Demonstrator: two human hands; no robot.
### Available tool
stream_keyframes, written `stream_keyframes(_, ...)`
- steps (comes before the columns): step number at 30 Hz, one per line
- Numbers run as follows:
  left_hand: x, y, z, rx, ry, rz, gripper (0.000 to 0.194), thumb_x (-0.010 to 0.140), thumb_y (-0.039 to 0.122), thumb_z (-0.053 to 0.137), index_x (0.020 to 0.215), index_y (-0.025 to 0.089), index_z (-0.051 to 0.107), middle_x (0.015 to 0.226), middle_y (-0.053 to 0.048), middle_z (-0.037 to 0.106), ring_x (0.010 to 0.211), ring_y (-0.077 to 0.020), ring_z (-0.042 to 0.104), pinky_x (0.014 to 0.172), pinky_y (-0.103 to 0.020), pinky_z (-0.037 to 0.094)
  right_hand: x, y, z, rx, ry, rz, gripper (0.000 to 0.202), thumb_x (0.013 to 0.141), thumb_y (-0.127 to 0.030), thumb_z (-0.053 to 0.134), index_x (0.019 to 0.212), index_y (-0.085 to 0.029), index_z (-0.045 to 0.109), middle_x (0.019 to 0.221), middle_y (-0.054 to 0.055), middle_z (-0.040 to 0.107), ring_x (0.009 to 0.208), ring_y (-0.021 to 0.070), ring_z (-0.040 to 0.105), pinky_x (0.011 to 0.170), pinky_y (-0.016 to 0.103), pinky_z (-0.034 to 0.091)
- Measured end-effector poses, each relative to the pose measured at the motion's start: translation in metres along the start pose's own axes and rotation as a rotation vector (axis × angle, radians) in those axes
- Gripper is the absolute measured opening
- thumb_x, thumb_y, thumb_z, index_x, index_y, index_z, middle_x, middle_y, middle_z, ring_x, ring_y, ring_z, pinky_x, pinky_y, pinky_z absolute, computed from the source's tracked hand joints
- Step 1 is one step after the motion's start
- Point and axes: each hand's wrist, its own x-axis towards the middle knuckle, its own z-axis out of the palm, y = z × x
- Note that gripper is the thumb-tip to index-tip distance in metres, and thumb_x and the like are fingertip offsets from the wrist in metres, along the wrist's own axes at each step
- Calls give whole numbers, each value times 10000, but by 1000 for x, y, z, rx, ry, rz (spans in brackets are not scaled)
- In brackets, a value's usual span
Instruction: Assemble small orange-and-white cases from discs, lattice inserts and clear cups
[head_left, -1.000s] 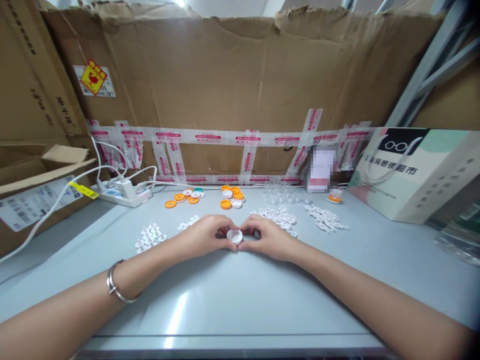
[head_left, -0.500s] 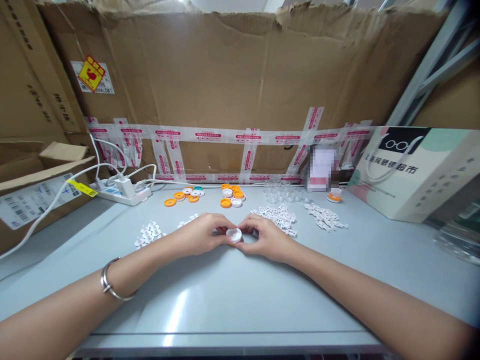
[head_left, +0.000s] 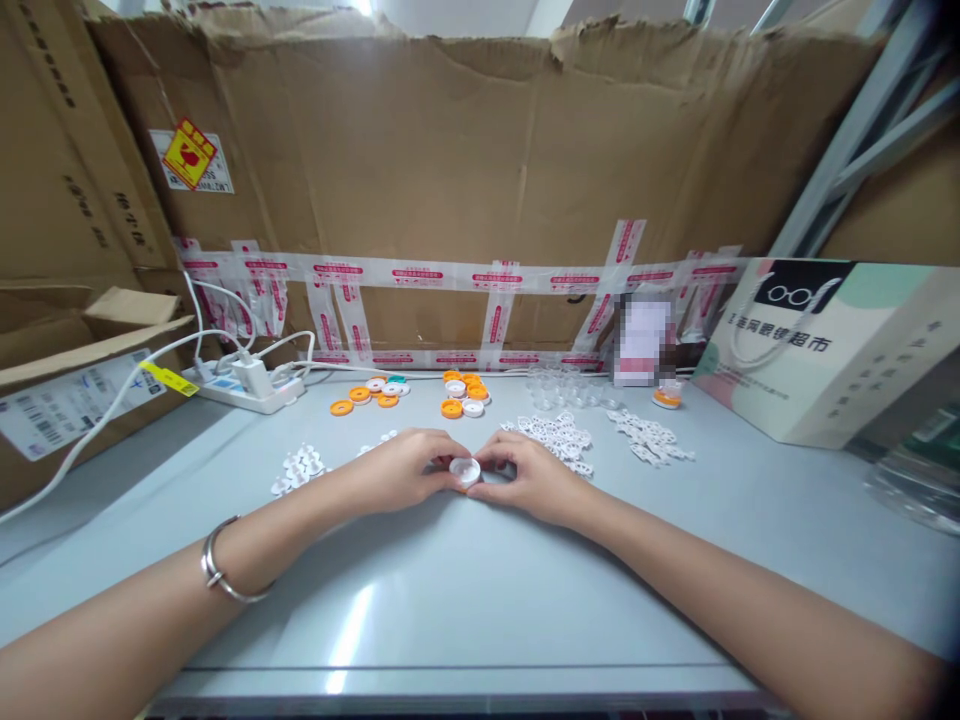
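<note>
Between my two hands, low over the grey table, is a small round white cap (head_left: pixel 466 471) with a bit of orange showing beneath it. My left hand (head_left: pixel 409 468) grips it from the left with thumb and forefinger. From the right, my right hand (head_left: pixel 529 478) pinches the same cap between thumb and fingers. Just behind my right hand lies a heap of small white plastic pieces (head_left: pixel 559 436). A pile of similar white pieces (head_left: pixel 300 468) sits behind my left forearm. Beyond the hands are orange and white round caps (head_left: pixel 451 408).
Another group of round caps (head_left: pixel 342 408) lies back left, near a power strip (head_left: pixel 262 400) with cables. Clear plastic cups (head_left: pixel 555 385) stand at the back. More white pieces (head_left: pixel 649 438) and an orange-based item (head_left: pixel 667 397) lie right, near a paper bag (head_left: pixel 780 350). A large cardboard box (head_left: pixel 375 150) walls the back.
Both hands keep hold of the cap, which has turned or shifted very slightly to the left. The whole view has moved a little; the other things lie as before.
</note>
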Motion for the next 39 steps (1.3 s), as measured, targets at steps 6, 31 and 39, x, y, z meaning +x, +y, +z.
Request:
stream_keyframes(6,-2,0,-3,21,43,65,271,841,346,478,1012,196,625,883,-47,665,738,-148,590,674,-234,427,1,-6,-42,65,265,113,312,709,-427,626,923,-203,667,960,40,646,874,163,564,782,287,421)
stream_keyframes(31,-9,-17,-7,130,266,85,258,855,316,462,1051,210,592,1083,-54,607,986,-177,571,863,-334,457,-37,109,-147,-414,-51,804,155,664,-278,611,761,-157,598,746,45,664,618,138,608,512,204,423)
stream_keyframes(39,-8,-19,-7,142,266,112,246,854,296,468,1051,215,590,1082,-58,603,983,-173,570,867,-348,461,-36,115,-152,-515,52,767,160,664,-308,603,735,-164,610,789,51,663,729,172,604,575,218,417)
